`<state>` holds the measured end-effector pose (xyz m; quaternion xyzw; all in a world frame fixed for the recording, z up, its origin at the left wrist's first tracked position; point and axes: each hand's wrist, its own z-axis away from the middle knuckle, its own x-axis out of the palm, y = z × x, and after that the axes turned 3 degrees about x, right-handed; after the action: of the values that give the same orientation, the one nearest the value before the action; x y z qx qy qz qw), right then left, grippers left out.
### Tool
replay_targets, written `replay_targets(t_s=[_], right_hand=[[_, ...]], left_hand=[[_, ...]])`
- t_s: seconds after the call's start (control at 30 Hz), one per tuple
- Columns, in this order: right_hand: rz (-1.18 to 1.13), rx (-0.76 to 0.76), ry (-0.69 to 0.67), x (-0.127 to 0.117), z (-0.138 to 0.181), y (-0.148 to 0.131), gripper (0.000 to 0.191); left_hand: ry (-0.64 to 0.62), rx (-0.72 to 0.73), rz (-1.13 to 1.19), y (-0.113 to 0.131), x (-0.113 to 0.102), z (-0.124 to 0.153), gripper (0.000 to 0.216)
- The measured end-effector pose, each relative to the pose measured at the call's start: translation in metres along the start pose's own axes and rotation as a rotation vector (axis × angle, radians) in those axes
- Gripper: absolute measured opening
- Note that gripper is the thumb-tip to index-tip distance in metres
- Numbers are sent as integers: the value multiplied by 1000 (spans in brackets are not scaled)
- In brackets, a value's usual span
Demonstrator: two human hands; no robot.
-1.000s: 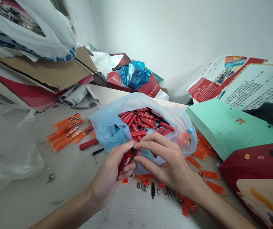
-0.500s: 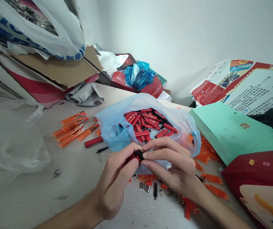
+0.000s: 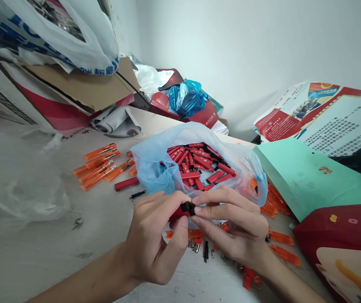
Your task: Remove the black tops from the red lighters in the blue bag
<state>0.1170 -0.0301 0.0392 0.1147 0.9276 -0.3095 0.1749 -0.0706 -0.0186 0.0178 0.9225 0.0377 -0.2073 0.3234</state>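
Observation:
My left hand [image 3: 158, 237] is closed around a red lighter [image 3: 176, 213] whose black end [image 3: 187, 207] points to the right. My right hand [image 3: 235, 221] pinches that black end between thumb and fingers; its tip is partly hidden. Just beyond both hands lies an open blue plastic bag [image 3: 151, 166] with many red lighters [image 3: 204, 163] in it. Left of the bag, a red lighter casing [image 3: 126, 184] and a small black rod [image 3: 137, 194] lie on the table. Below the hands are small metal caps [image 3: 196, 248] and another black rod [image 3: 206, 252].
Orange translucent lighters [image 3: 96, 170] lie at left, more [image 3: 284, 254] at right. A clear plastic bag [image 3: 19, 185] covers the left side. A cardboard box [image 3: 82, 90] stands behind it. A green folder [image 3: 313, 172] and a dark red bag [image 3: 341, 227] border the right.
The lighter has turned slightly and shows more of its black end. My hands have shifted a little to the right, still together on it. The view has moved slightly.

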Motion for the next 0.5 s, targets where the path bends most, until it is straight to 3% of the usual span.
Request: replay_targets(t_s=[0.5], right_hand=[[-1, 1, -12, 1, 0, -4, 12]], left_hand=[[-20, 13, -27, -3, -1, 1, 10]])
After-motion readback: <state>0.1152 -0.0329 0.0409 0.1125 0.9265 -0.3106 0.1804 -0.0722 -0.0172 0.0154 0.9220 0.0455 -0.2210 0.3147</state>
